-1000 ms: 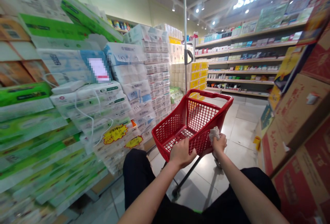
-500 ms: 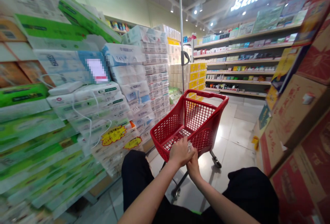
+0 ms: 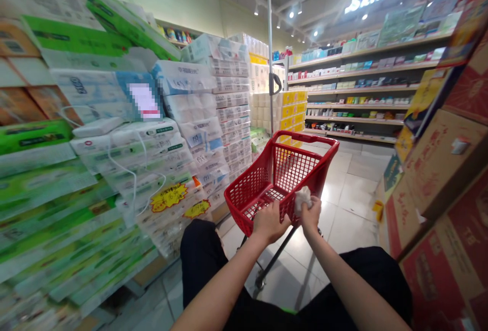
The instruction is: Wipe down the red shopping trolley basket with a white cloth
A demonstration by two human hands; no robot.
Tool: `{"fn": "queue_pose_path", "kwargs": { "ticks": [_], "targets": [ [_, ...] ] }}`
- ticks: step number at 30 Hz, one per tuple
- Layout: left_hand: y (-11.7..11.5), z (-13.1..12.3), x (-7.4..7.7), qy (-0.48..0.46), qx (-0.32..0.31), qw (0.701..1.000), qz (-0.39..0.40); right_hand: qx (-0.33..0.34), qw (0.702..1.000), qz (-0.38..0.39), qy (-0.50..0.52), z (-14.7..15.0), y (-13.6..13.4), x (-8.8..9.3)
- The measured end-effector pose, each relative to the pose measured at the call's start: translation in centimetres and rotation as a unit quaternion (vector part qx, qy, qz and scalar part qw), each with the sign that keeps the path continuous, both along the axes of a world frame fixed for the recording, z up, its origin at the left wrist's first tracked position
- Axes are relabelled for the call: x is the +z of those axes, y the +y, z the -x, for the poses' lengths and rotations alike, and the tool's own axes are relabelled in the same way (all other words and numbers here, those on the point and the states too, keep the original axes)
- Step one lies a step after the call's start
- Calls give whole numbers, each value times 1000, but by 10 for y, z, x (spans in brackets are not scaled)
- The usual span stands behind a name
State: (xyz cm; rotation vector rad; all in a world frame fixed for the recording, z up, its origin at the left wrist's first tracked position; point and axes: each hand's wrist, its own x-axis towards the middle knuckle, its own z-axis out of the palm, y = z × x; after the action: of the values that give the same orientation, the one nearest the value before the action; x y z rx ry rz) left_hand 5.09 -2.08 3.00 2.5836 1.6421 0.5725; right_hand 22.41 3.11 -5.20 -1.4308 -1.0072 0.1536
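Observation:
A red plastic shopping cart (image 3: 249, 194) with lattice walls stands in front of my knees. My left hand (image 3: 269, 223) is before its near side, back of the hand up, thumb spread from the bent fingers. Nothing shows in that hand; whether the fingers touch the cart rim, I cannot tell. To the right, my right hand (image 3: 311, 215) pinches a crumpled white tissue (image 3: 303, 199), raised in front of the cart's right side. A gap separates the two hands.
Stacked packs of tissue paper (image 3: 148, 140) rise on the left, with a white cable (image 3: 134, 183) draped over them. Cardboard boxes (image 3: 442, 163) line the right side. Behind the cart are a metal pole (image 3: 270, 41) and product shelves (image 3: 351, 89).
My hands were together around the white tissue. Now they are apart: the right hand has moved up and to the right with the tissue, while the left stays near the same spot.

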Motion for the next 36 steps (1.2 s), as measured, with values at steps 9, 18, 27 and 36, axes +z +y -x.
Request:
{"fn": "queue_pose_path", "kwargs": {
  "ticks": [9, 18, 27, 36],
  "targets": [
    [-8, -5, -1, -10, -13, 1000, -5, 24, 999, -41, -17, 18, -12, 40],
    [-3, 3, -2, 15, -11, 1000, 3, 157, 918, -6, -365, 15, -34, 63],
    [-6, 3, -5, 3, -19, 1000, 1, 47, 902, 97, -418, -70, 19, 107],
    [-1, -1, -6, 5, -10, 1000, 21, 139, 895, 84, -415, 7, -22, 85]
  ]
}}
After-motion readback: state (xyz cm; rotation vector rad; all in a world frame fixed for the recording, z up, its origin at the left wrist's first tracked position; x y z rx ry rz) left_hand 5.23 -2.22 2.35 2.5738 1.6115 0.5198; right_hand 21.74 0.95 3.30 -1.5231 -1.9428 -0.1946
